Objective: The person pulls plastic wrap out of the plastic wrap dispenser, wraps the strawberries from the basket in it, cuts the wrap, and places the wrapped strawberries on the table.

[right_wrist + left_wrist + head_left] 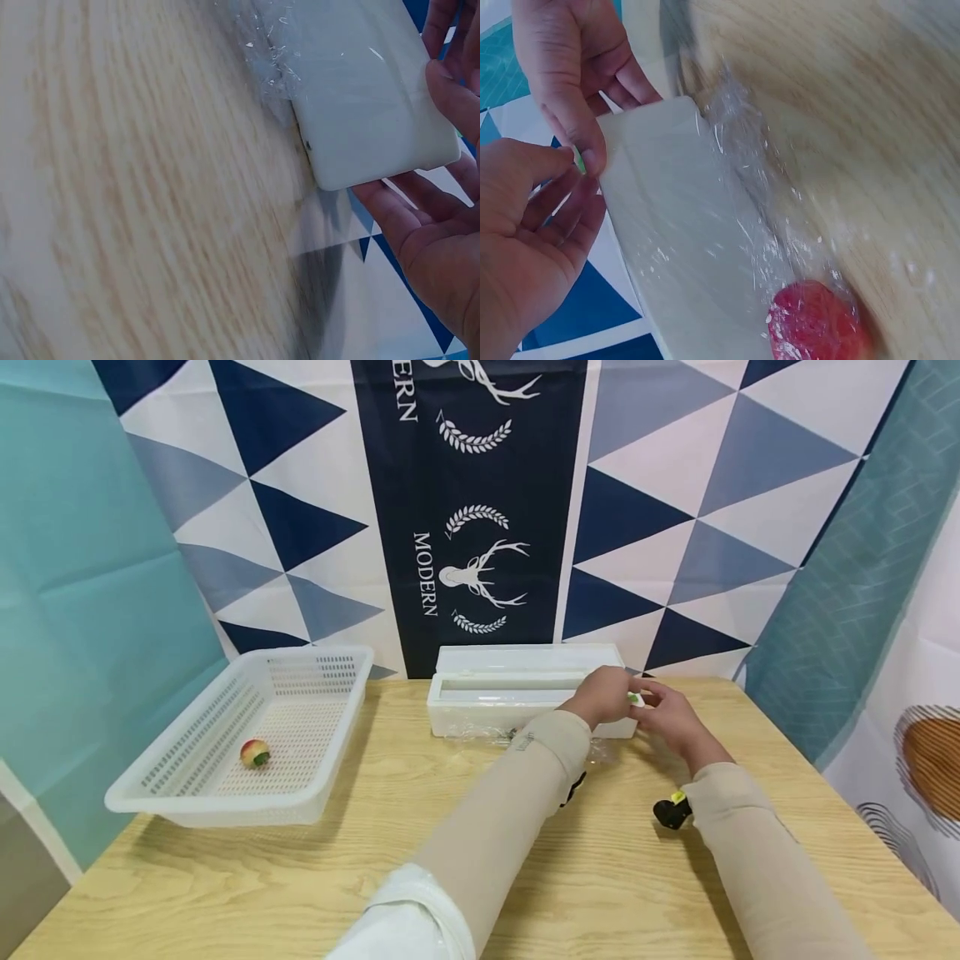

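A white cling film dispenser [480,720] lies on the table with its lid raised. Between the thumb and fingertips of my left hand [602,693] is a small green slider [579,161] at the dispenser's right end. My right hand [670,720] holds that same end, fingers against its short side and thumb close to the slider. Clear cling film [742,150] hangs crumpled along the front edge. Under the film, a red round fruit [814,322] sits against the dispenser, mostly hidden by the left arm in the head view.
To the left stands a white perforated plastic basket [330,768] with a small red and yellow fruit [255,753] inside. A patterned cloth [480,527] hangs directly behind the dispenser. Black wrist camera parts [671,812] hang below the right sleeve.
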The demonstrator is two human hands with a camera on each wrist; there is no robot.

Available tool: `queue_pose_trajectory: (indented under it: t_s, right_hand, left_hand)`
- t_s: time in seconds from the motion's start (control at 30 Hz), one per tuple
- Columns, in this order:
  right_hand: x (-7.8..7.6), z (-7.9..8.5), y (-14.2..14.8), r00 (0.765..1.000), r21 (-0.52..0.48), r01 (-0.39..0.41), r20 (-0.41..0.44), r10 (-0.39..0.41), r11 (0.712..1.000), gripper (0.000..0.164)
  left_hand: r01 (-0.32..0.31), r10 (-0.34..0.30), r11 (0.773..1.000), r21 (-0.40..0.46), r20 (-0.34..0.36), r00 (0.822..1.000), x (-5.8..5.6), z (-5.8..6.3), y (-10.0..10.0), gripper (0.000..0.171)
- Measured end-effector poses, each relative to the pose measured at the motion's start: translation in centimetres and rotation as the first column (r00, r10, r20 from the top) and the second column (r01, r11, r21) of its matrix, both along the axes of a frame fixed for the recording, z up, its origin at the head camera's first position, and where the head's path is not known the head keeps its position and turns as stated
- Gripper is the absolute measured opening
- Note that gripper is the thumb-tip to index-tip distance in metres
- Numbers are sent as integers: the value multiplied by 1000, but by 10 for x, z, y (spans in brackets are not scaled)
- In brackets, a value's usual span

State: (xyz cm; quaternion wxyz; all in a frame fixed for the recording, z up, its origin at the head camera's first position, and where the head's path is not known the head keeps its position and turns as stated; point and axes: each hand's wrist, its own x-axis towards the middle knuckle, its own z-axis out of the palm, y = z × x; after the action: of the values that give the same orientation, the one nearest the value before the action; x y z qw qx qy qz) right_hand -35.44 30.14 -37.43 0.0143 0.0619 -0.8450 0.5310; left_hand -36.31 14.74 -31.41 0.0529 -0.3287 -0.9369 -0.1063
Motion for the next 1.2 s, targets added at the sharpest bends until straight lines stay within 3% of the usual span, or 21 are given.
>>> queue_pose_trajectory:
  t_s: [0.1, 0.4, 0.7, 0.9, 1.2]
  right_hand:
    - [0, -2, 2, 1000, 2, 9, -7, -9, 1000, 65]
    - [-1, -2, 2, 1000, -3, -2, 9, 2, 1000, 66]
    - [-1, -6, 4, 999, 2, -2, -50, 2, 1000, 60]
    - [1, -4, 6, 999, 43, 14, -43, -12, 999, 59]
    - [1, -7, 4, 999, -9, 15, -52, -16, 1000, 64]
  left_hand:
    - [10, -11, 998, -56, -23, 1000, 3, 2, 4, 15]
    - [-29, 6, 976, -216, -105, 994, 1, 2, 12, 15]
    - [-52, 34, 982, -179, -104, 994, -1, 1, 18, 17]
    - [-49, 31, 984, -171, -109, 994, 0, 0, 19, 15]
    - [-39, 23, 986, -160, -100, 995, 0, 0, 10, 18]
